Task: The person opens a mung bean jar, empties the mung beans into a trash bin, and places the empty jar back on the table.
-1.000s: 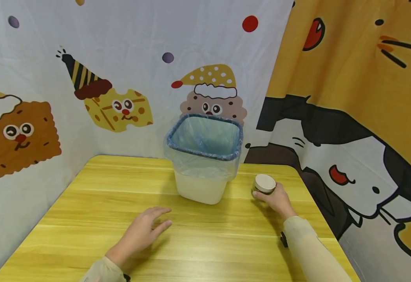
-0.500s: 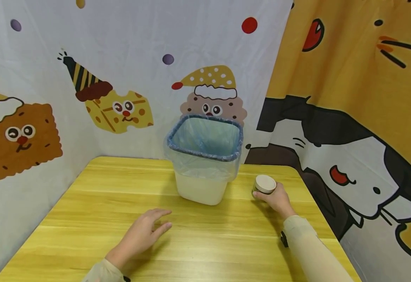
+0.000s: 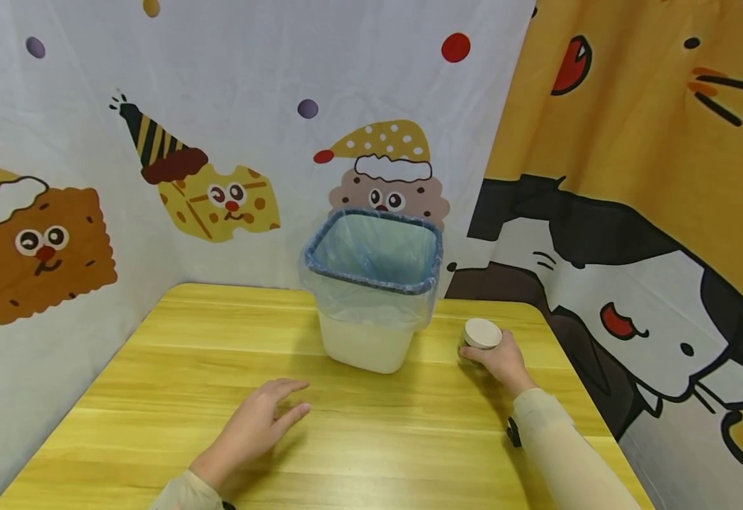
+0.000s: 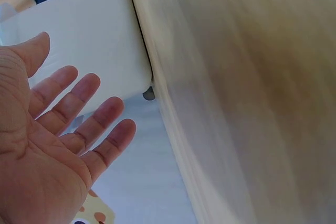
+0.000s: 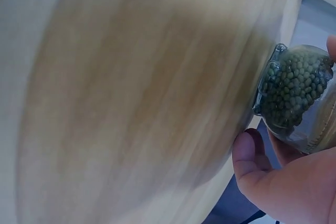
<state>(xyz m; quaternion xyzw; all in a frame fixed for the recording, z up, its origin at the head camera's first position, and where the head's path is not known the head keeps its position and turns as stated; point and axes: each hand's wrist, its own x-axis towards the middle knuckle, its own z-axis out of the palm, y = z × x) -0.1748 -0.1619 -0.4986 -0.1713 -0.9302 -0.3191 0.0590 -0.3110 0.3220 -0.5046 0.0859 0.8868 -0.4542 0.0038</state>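
On the right side of the wooden table, my right hand (image 3: pixel 503 361) grips a small clear jar (image 5: pixel 296 87) with a pale lid (image 3: pixel 482 333). Green beans, like mung beans, fill part of the jar in the right wrist view, and its base is at the tabletop. The fingers on the far side of the jar are hidden in the head view. My left hand (image 3: pixel 258 423) hovers over the left half of the table, its fingers loosely spread and holding nothing. The left wrist view shows the open palm (image 4: pixel 47 177).
A white bin (image 3: pixel 366 343) with a translucent blue-rimmed liner (image 3: pixel 371 308) stands at the back middle of the table (image 3: pixel 371 439), left of the jar. Cartoon-printed curtains (image 3: pixel 237 64) hang right behind the table's far and side edges.
The head view has shifted very slightly. Both hands, the jar and the bin keep their places on the table.
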